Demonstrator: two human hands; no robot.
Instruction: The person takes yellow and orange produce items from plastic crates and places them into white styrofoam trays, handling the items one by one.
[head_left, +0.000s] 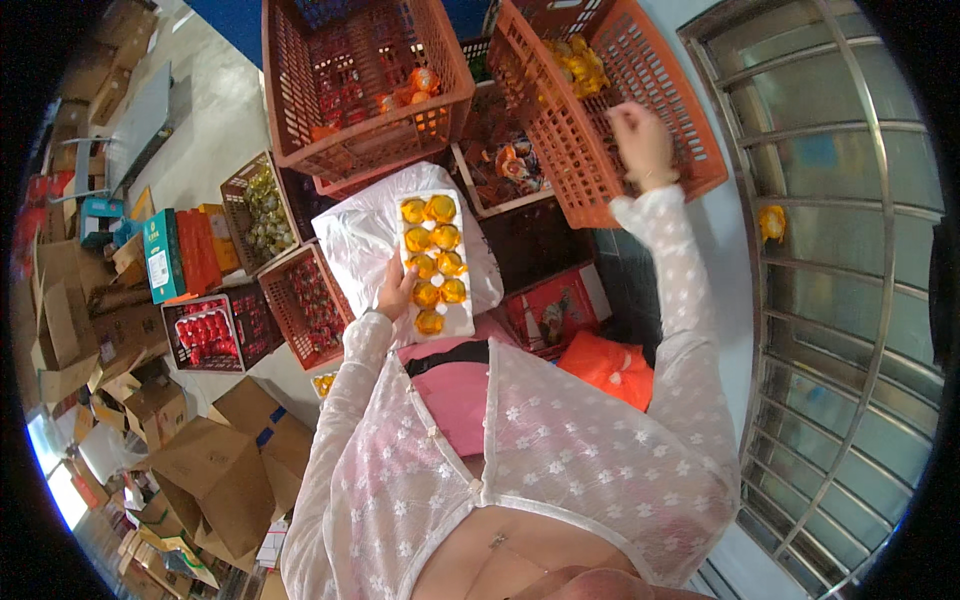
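Note:
A white tray [458,321] lies on a white plastic-wrapped bundle [352,240] in front of me. Two columns of round, yellow foil-wrapped pieces [425,294] fill it, except for a bare spot at its near right corner. My left hand [396,290] grips the tray's left edge, its thumb side on top and the other fingers partly hidden. Over the right orange crate [570,165], my right hand [643,145] is raised with fingers curled together; whether anything small is between them cannot be seen. More yellow wrapped pieces [577,68] sit at that crate's far end.
Another orange crate [370,140] at the far middle holds orange-wrapped pieces. Smaller crates with green [265,207] and red pieces [315,300] stand to the left, near cardboard boxes [215,470]. A barred window [830,250] lines the right side. An orange bag [605,368] lies beside me.

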